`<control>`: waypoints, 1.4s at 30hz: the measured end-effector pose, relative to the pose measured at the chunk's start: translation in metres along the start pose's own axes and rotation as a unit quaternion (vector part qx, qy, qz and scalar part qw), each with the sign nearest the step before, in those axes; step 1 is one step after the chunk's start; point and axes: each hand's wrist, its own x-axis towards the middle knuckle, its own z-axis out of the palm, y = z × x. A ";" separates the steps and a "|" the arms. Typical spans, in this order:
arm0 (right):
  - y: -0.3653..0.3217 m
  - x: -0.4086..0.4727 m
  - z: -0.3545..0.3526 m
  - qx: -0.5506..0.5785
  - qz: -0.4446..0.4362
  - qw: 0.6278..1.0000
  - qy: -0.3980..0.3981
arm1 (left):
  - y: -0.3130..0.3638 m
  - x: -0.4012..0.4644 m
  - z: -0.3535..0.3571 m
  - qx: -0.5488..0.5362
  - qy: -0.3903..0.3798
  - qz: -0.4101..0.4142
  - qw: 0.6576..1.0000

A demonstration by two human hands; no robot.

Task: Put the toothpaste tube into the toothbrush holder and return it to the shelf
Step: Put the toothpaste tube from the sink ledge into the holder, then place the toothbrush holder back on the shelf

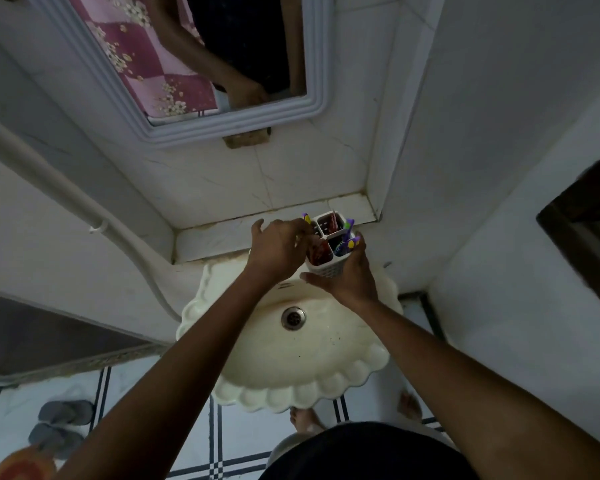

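A white four-compartment toothbrush holder [326, 269] hangs over the back rim of the sink, just in front of the tiled shelf [222, 233]. My right hand [349, 277] grips it from below and from the right. A red toothpaste tube [317, 253] stands in the near-left compartment. Purple and yellow toothbrushes [347, 241] stick out of the right side, and something red shows in the far compartment. My left hand [278, 249] is at the holder's left rim, its fingertips over the tube and its thumb spread away to the left.
The cream scalloped sink [291, 368] with its drain [293, 317] lies below the holder. A framed mirror [187, 64] hangs above the shelf. A white pipe [66, 188] runs down the left wall. Grey slippers [63, 424] lie on the tiled floor at left.
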 end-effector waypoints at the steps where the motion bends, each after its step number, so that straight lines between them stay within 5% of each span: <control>1: 0.000 0.001 0.002 0.001 -0.001 1.000 0.003 | -0.004 -0.001 -0.003 -0.014 0.021 -0.003 1.000; 10: -0.017 0.005 0.022 0.049 0.021 0.993 0.101 | -0.045 -0.004 -0.021 -0.104 0.099 -0.043 0.989; 17: -0.069 0.010 -0.020 0.075 -0.063 0.984 0.151 | -0.034 -0.003 -0.069 -0.102 0.153 -0.044 0.982; 42: -0.383 -0.032 -0.297 0.186 -0.379 0.852 0.310 | 0.166 0.020 -0.356 -0.023 0.419 0.114 0.901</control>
